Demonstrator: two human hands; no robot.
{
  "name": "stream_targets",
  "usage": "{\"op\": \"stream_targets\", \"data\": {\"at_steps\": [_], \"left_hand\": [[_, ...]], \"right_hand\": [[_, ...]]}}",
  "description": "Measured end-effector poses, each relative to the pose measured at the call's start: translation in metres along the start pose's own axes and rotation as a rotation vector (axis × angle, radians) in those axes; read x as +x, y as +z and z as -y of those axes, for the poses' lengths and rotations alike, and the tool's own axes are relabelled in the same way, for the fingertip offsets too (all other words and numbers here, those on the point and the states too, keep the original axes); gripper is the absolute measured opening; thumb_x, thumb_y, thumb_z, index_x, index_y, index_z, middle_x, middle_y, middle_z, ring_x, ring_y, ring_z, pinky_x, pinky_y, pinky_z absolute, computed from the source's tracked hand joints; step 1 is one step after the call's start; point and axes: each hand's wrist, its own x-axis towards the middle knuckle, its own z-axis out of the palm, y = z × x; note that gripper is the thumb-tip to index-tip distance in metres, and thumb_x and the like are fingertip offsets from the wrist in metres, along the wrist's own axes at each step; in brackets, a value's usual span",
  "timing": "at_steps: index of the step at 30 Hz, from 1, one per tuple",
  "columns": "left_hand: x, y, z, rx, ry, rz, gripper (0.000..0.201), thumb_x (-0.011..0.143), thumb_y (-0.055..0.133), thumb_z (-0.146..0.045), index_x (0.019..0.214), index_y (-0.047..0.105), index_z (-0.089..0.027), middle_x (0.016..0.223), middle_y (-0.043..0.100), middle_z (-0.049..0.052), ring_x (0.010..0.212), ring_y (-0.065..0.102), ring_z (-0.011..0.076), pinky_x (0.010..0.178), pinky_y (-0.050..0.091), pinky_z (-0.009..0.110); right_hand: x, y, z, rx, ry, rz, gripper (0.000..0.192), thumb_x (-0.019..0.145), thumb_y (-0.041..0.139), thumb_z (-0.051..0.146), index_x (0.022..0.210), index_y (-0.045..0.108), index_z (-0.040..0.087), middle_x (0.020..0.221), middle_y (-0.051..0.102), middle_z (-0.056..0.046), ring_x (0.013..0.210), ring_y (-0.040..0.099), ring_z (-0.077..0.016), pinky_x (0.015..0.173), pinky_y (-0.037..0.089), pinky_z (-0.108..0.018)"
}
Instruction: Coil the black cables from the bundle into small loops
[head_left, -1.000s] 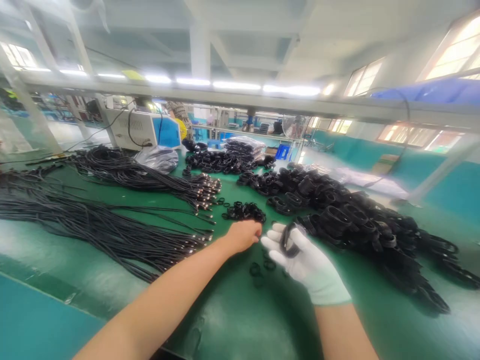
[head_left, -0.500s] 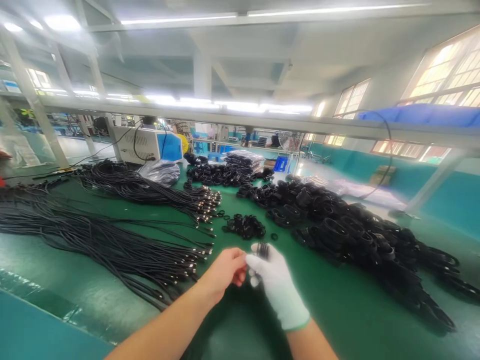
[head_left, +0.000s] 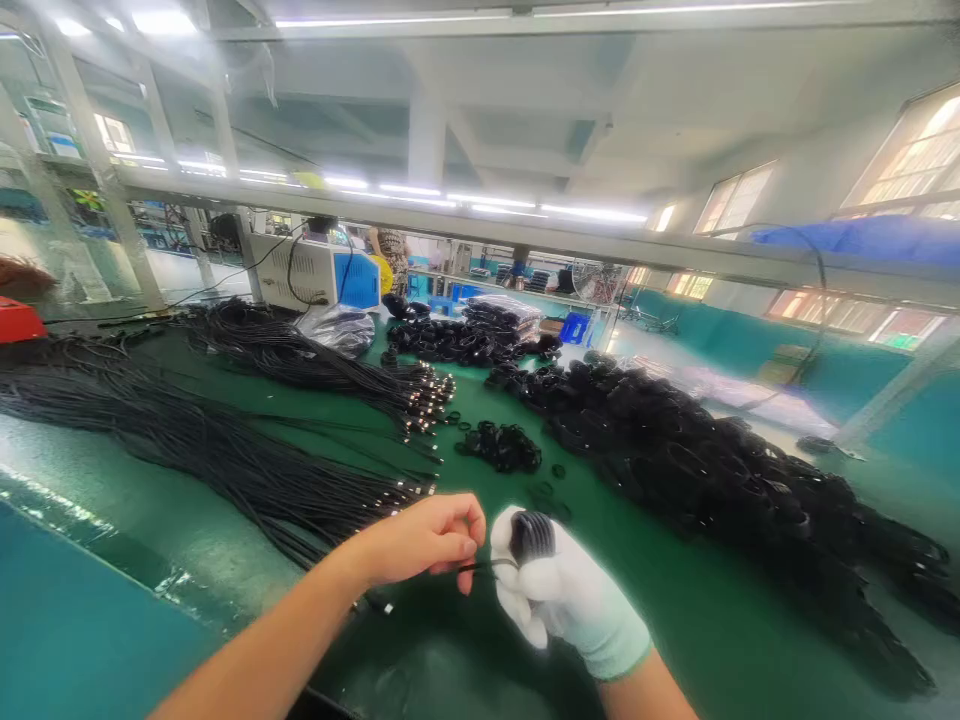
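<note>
My right hand (head_left: 559,585), in a white glove, is closed around a small coil of black cable (head_left: 534,535), its turns stacked at the fingers. A short stretch of the same dark cable runs from the glove to my bare left hand (head_left: 435,535), which pinches it between thumb and fingers. Under my left wrist a cable end with a metal plug (head_left: 387,607) shows; whether it belongs to the held cable I cannot tell. Just beyond the hands lies a small heap of black rings (head_left: 501,446), with a few loose ones beside it.
Long straight black cables (head_left: 225,460) lie in bundles on the left, plugs facing the middle. A large mound of coiled black cables (head_left: 675,440) spreads along the right of the green table (head_left: 450,650). A white and blue machine (head_left: 315,272) and a plastic bag (head_left: 337,330) stand behind.
The coil in my gloved hand shows larger and more fully now. My left hand has moved a little left, away from the glove, with cable stretched between. The view has shifted slightly.
</note>
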Motion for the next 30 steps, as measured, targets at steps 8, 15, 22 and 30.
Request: {"op": "stream_targets", "data": {"at_steps": [8,15,22,30], "left_hand": [[-0.011,-0.016,-0.028,0.738,0.002,0.013,0.021,0.068,0.067,-0.028,0.089,0.071,-0.026,0.073,0.069,-0.004,0.074,0.057,0.0144,0.063,0.035,0.021],[-0.005,-0.022,-0.005,0.534,0.026,-0.193,0.038,0.064,0.067,-0.022,0.101,0.065,-0.024,0.089,0.070,-0.003,0.085,0.056,0.0165,0.070,0.038,0.024],[0.001,-0.011,0.005,0.411,0.052,-0.144,0.065,0.059,0.071,-0.020,0.121,0.051,-0.025,0.114,0.060,0.004,0.100,0.054,0.0220,0.078,0.042,0.029],[0.001,0.004,-0.007,0.640,0.013,-0.086,0.059,0.058,0.072,-0.030,0.114,0.053,-0.027,0.106,0.057,0.003,0.097,0.053,0.0235,0.075,0.044,0.029]], "right_hand": [[0.001,-0.004,0.004,0.087,0.078,-0.345,0.032,0.067,0.073,0.031,0.090,0.055,0.015,0.082,0.066,-0.005,0.058,0.062,-0.0119,0.041,0.043,-0.017],[0.001,-0.002,0.010,-0.004,0.168,-0.473,0.051,0.066,0.075,0.030,0.109,0.053,0.015,0.091,0.064,-0.008,0.065,0.063,-0.0143,0.042,0.045,-0.018],[0.011,0.004,-0.006,-0.289,0.271,-0.289,0.051,0.064,0.067,0.019,0.111,0.048,0.014,0.070,0.060,0.000,0.049,0.054,-0.0099,0.033,0.043,-0.016],[0.013,0.011,-0.009,-0.620,0.411,-0.393,0.075,0.058,0.063,0.013,0.127,0.034,0.016,0.060,0.058,0.004,0.040,0.050,-0.0098,0.031,0.039,-0.018]]}}
